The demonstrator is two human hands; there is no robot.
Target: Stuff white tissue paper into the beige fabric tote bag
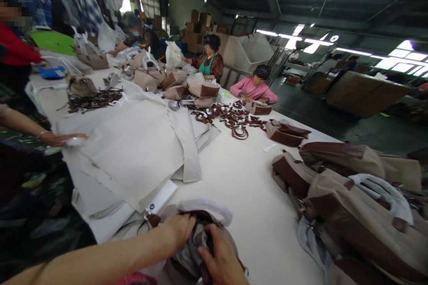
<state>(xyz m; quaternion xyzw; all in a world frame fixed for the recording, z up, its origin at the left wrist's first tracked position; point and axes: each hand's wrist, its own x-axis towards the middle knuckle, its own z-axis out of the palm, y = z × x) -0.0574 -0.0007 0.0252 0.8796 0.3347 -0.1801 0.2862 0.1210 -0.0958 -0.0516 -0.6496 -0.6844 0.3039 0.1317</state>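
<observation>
A beige and brown handbag (189,254) stands at the front edge of the table, its mouth facing me and a grey lining showing inside. Its handle (209,207), wrapped in white, arches over the far side. My left hand (179,230) is closed at the left rim of the mouth, with its fingertips hidden inside. On the right side, my right hand (220,251) curls its fingers and thumb around the lining and rim. A brown tab with a strap (152,220) lies just left of the bag.
White sheets (133,142) cover the table's left half; a co-worker's hand (68,139) rests at their edge. Similar handbags (351,200) are heaped on the right. Brown handles (239,116) lie farther back, before a person in pink (256,89) and more bags (174,84).
</observation>
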